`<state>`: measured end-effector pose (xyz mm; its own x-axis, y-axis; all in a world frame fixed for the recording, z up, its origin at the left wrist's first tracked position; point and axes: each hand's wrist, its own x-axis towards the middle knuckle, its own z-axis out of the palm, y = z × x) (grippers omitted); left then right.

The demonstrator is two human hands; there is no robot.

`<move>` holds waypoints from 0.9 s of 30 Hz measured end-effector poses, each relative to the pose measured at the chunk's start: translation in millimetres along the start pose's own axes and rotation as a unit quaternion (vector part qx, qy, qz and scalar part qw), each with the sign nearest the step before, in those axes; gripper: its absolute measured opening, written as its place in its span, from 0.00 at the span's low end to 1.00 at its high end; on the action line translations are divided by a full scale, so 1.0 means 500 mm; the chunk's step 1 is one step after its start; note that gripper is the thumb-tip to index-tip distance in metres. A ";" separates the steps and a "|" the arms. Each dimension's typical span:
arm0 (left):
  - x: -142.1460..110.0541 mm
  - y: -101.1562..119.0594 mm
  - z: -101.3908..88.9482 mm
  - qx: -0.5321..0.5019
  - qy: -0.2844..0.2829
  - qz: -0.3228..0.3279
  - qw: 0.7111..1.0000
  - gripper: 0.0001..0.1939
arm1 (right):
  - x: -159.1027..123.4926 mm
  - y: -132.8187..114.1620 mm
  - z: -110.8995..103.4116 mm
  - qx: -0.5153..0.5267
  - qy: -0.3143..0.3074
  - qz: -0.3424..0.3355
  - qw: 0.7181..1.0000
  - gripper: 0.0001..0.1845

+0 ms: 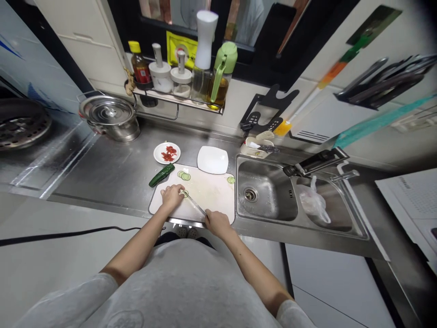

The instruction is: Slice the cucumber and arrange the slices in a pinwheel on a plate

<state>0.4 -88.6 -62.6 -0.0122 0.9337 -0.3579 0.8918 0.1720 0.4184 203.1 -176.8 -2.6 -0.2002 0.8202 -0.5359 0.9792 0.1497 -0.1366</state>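
A pale cutting board [208,191] lies on the steel counter in front of me. My left hand [171,197] rests on the board with fingers curled down on a cucumber slice [185,194]. My right hand [216,223] is closed round the handle of a knife [195,205], whose blade points up-left to that slice. A few cut cucumber slices [184,175] lie at the board's far edge, and one more slice [231,180] at its right edge. A cucumber piece [161,175] lies off the board's far left corner.
A small plate of chopped red chilli [167,153] and an empty white square plate [212,160] sit behind the board. To the right is a double sink [273,200] with a plastic bag [314,202]. A lidded steel pot [109,116] and a condiment rack [180,86] stand at the back.
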 end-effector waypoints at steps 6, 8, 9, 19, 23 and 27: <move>-0.001 0.010 0.001 0.018 0.009 -0.008 1.000 0.14 | -0.032 0.053 0.041 0.071 0.055 0.058 0.994 0.16; -0.002 0.014 0.003 0.018 0.014 -0.007 1.000 0.12 | -0.037 0.069 0.054 0.093 0.069 0.077 0.990 0.16; -0.002 0.016 0.005 0.017 0.017 -0.005 1.000 0.11 | -0.038 0.074 0.060 0.100 0.077 0.085 0.988 0.16; -0.036 0.017 0.015 -0.042 0.042 0.003 0.998 0.08 | -0.029 0.076 0.066 0.121 0.092 0.093 0.984 0.16; -0.052 -0.023 -0.008 -0.073 0.063 -0.018 0.995 0.06 | -0.025 0.073 0.062 0.122 0.093 0.082 0.985 0.17; -0.053 -0.073 -0.032 -0.076 0.084 -0.070 0.991 0.07 | -0.021 0.062 0.055 0.112 0.091 0.075 0.987 0.17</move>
<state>-39.1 -114.5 -55.0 -0.2178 0.9343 -0.2823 0.7977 0.3371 0.5001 234.9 -196.1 -24.2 -0.0243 0.9122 -0.4089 0.9619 -0.0901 -0.2583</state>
